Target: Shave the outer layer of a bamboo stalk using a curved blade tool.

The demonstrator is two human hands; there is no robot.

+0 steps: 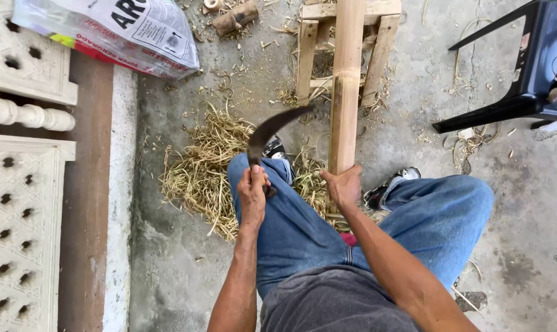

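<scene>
My left hand [253, 192] is closed around the handle of a dark curved knife [272, 128], whose blade arcs up and to the right toward a long bamboo pole [346, 80]. My right hand [343, 185] grips the lower part of that pole, which runs straight away from me between my knees. The pole's far end rests on a small wooden stand [309, 55]. My legs in blue jeans [303, 227] sit under both hands.
A heap of pale bamboo shavings [198, 172] lies on the concrete floor by my left leg. A printed plastic sack [118, 31] lies top left, white lattice panels [20, 233] line the left edge, and a dark plastic chair [524, 67] stands top right.
</scene>
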